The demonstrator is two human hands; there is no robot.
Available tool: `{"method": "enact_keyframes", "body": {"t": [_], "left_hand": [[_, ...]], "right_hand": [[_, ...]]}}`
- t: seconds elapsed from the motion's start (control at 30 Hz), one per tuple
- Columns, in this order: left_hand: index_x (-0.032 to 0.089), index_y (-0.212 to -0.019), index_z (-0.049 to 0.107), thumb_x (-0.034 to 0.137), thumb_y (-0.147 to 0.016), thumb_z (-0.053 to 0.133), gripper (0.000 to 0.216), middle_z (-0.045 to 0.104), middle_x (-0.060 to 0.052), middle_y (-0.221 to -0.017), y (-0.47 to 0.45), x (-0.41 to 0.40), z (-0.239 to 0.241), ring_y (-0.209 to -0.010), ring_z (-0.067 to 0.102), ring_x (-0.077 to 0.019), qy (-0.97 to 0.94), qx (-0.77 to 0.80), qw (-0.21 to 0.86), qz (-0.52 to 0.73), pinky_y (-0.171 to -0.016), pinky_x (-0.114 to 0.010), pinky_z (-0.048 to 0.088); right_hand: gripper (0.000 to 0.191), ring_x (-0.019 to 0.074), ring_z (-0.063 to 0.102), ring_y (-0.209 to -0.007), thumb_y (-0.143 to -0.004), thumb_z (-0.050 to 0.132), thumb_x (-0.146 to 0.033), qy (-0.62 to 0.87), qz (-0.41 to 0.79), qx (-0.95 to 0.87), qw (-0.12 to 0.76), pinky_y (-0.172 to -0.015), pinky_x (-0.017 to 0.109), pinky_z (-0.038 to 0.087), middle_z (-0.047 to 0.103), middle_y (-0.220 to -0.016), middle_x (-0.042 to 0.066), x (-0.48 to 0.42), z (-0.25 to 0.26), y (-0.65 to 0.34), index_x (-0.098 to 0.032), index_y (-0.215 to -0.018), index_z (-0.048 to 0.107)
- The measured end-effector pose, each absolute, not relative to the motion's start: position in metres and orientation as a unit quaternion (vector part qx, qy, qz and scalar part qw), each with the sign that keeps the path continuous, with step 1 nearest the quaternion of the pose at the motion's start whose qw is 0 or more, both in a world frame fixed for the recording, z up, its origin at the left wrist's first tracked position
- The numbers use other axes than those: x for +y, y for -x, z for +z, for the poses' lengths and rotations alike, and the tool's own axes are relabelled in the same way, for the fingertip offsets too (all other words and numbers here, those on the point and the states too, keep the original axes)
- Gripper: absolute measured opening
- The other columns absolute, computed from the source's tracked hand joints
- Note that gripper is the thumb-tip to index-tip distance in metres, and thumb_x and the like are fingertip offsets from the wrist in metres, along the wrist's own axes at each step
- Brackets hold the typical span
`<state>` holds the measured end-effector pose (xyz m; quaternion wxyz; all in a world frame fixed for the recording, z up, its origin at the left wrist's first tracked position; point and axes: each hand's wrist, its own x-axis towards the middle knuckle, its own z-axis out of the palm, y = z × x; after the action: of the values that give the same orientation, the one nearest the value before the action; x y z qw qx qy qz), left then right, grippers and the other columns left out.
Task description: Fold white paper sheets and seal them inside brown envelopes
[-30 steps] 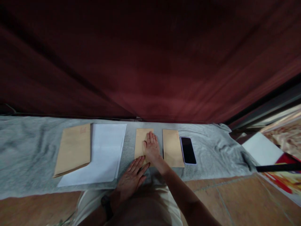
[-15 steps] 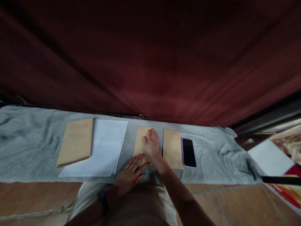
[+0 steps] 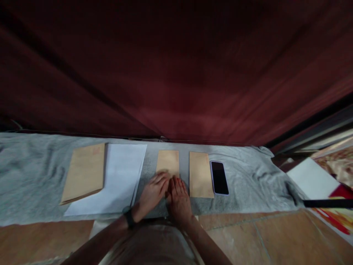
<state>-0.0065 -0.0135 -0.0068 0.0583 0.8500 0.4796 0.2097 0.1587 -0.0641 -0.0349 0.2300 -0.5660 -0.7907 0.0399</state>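
A brown paper envelope [image 3: 168,161] lies in front of me on the grey cloth, its upper half in sight and its lower part under my hands. My left hand [image 3: 154,189] rests over its lower left side, fingers stretched out and slightly curved, their tips blurred. Palm down, my right hand [image 3: 179,200] lies at the lower right of the envelope with its fingers extended. The fingertips of both hands come close together at the middle. To the right is a second brown envelope [image 3: 200,175], which neither hand touches.
A phone [image 3: 220,178] lies right of the second envelope. On the left, a stack of brown envelopes [image 3: 84,171] overlaps white paper sheets [image 3: 121,173]. Grey cloth [image 3: 248,180] covers the surface. A dark red drape [image 3: 176,92] hangs behind; tiled floor [image 3: 239,235] shows in front.
My right hand has slid down the envelope towards me, uncovering its upper part. My left hand has moved slightly right and up, its fingers now over the lower part of the envelope.
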Motion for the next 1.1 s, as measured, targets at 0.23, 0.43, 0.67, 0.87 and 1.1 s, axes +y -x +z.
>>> {"method": "enact_keyframes", "body": {"t": [0.23, 0.43, 0.67, 0.87, 1.1], "left_hand": [[0.010, -0.152, 0.042, 0.035, -0.103, 0.041, 0.055, 0.041, -0.016, -0.160, -0.031, 0.066, -0.026, -0.153, 0.031, -0.0241, -0.867, 0.469, 0.044, 0.163, -0.125, -0.046, 0.027], [0.009, -0.154, 0.039, 0.042, -0.104, 0.038, 0.060, 0.041, -0.015, -0.161, -0.036, 0.092, -0.032, -0.152, 0.032, -0.0240, -0.878, 0.456, 0.039, 0.140, -0.127, -0.045, 0.022], [0.018, -0.155, 0.040, 0.040, -0.106, 0.036, 0.054, 0.039, -0.008, -0.163, -0.020, 0.067, -0.029, -0.154, 0.028, -0.0230, -0.887, 0.435, 0.027, 0.154, -0.127, -0.048, 0.019], [0.024, -0.161, 0.029, 0.035, -0.106, 0.035, 0.056, 0.033, -0.002, -0.166, 0.005, -0.002, -0.024, -0.156, 0.022, -0.0225, -0.899, 0.415, 0.054, 0.128, -0.128, -0.049, 0.017], [0.031, -0.161, 0.030, 0.034, -0.105, 0.040, 0.057, 0.038, 0.000, -0.163, 0.032, -0.047, -0.024, -0.154, 0.028, -0.0244, -0.906, 0.401, 0.073, 0.116, -0.127, -0.051, 0.024]], "right_hand": [[0.058, 0.0240, 0.044, -0.146, -0.100, 0.048, -0.020, 0.494, 0.061, -0.836, 0.232, -0.121, 0.045, 0.042, 0.050, -0.155, 0.011, -0.095, -0.027, -0.171, -0.014, -0.157, 0.038], [0.054, 0.0242, 0.049, -0.142, -0.100, 0.046, -0.020, 0.498, 0.067, -0.832, 0.235, -0.120, 0.045, 0.044, 0.051, -0.154, 0.011, -0.094, -0.026, -0.169, -0.014, -0.154, 0.044], [0.051, 0.0234, 0.050, -0.141, -0.098, 0.048, -0.019, 0.492, 0.075, -0.830, 0.253, -0.120, 0.045, 0.043, 0.057, -0.149, 0.011, -0.093, -0.027, -0.169, -0.014, -0.148, 0.051], [0.056, 0.0231, 0.049, -0.142, -0.095, 0.050, -0.018, 0.465, 0.118, -0.848, 0.224, -0.122, 0.047, 0.040, 0.058, -0.148, 0.011, -0.094, -0.026, -0.181, -0.015, -0.150, 0.048], [0.056, 0.0220, 0.042, -0.147, -0.099, 0.049, -0.022, 0.496, 0.131, -0.837, 0.193, -0.124, 0.045, 0.036, 0.050, -0.155, 0.011, -0.100, -0.018, -0.186, -0.016, -0.154, 0.042]]}}
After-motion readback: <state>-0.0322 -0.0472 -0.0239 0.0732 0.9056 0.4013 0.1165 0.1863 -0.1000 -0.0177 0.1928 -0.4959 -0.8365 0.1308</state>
